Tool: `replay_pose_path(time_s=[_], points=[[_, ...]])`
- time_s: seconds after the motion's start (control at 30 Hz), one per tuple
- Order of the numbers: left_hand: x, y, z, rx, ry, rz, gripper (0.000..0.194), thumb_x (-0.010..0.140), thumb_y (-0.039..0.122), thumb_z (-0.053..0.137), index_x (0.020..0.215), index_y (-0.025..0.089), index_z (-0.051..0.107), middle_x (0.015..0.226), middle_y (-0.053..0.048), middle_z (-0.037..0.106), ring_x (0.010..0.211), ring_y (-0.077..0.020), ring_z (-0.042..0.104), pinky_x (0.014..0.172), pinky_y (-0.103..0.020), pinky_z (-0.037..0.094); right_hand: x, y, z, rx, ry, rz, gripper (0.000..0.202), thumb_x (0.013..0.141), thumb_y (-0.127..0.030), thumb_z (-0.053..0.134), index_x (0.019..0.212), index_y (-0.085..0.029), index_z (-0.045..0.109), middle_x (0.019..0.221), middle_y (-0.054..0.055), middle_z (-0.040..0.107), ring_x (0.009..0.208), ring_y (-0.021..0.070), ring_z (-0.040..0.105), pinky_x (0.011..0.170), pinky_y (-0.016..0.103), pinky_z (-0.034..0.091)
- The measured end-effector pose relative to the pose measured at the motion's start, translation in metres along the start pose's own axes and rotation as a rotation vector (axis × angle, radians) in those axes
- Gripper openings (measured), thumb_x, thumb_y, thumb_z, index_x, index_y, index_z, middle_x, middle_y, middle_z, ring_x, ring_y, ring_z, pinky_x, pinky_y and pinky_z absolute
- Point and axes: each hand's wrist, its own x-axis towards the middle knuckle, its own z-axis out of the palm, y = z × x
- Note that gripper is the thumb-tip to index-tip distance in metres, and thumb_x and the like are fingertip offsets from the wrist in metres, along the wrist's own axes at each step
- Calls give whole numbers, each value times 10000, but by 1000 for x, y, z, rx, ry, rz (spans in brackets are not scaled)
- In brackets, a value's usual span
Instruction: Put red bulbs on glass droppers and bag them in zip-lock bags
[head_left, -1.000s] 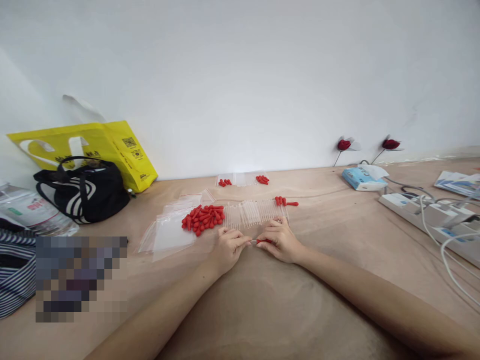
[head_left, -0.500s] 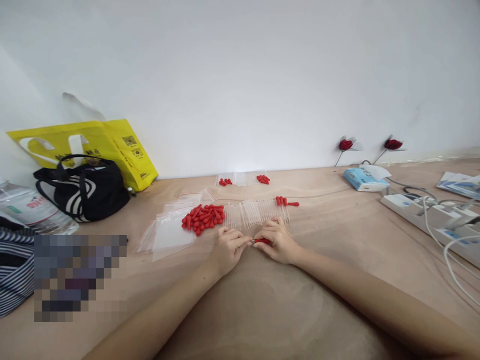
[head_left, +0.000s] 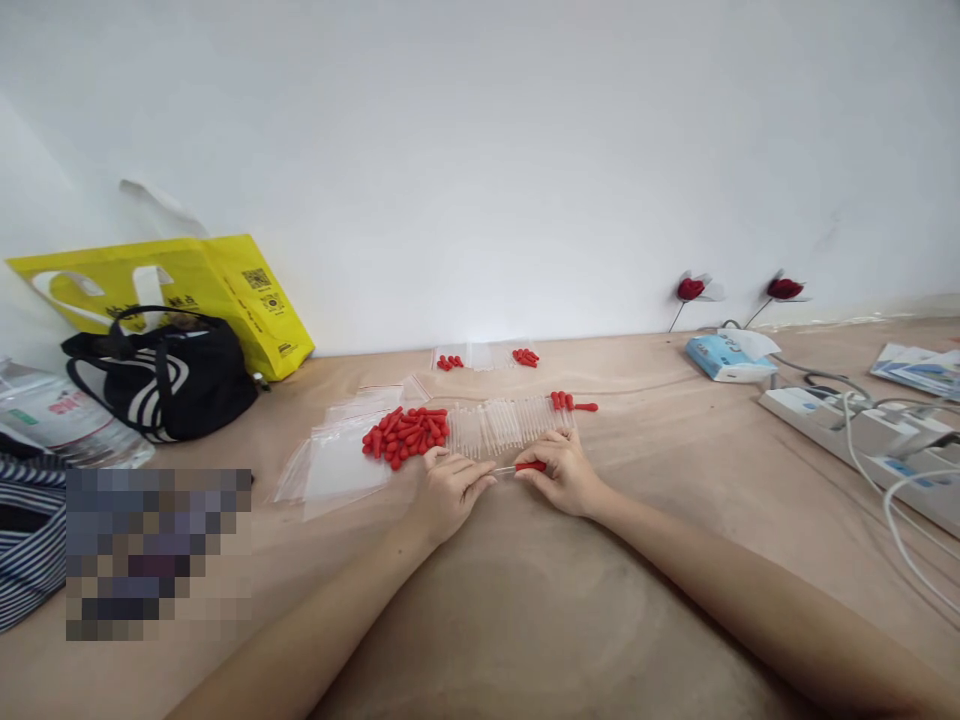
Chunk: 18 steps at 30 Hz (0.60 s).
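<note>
My left hand [head_left: 452, 490] is closed, pinching one end of a thin clear dropper tube [head_left: 505, 469]. In my right hand [head_left: 562, 474], also closed, a red rubber bulb [head_left: 531, 466] is held at the tube's other end. The fingers hide how far the tube goes into the bulb. Just beyond my hands lies a row of clear tubes [head_left: 487, 425], with a pile of loose red bulbs [head_left: 405, 437] to its left. Several red-bulbed droppers [head_left: 571, 402] rest at the row's right end, partly behind my right hand.
Clear zip bags [head_left: 341, 468] lie left of the pile, and bags with red bulbs [head_left: 480, 356] lie by the wall. A yellow bag [head_left: 255, 310], black bag [head_left: 195, 375] and large bottle [head_left: 67, 420] stand left. Tissues [head_left: 727, 360] and a power strip [head_left: 832, 425] sit right.
My hands have drawn slightly apart, so a length of clear tube now shows between them. The left hand shifted a little left, the right slightly up and right.
</note>
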Motion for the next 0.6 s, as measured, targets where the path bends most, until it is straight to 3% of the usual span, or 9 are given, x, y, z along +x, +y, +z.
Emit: replay_pose_path(time_s=[0.2,0.6], points=[[-3,1,-2,39,20,22,221,863,265,438,757,209,624,627,26,665,593,-116,564,773,-343,248,-4,-4,0,23,4,-51,151,818,-304,496,766,-189,582,724,8,631,746,145,509,784,354,234],[-3,2,-2,29,39,24,233,859,267,436,742,201,626,604,26,653,570,-107,555,766,-343,248,-3,-7,0,34,-8,-46,134,810,-278,500,754,-184,578,713,10,625,739,146,510,793,369,247]])
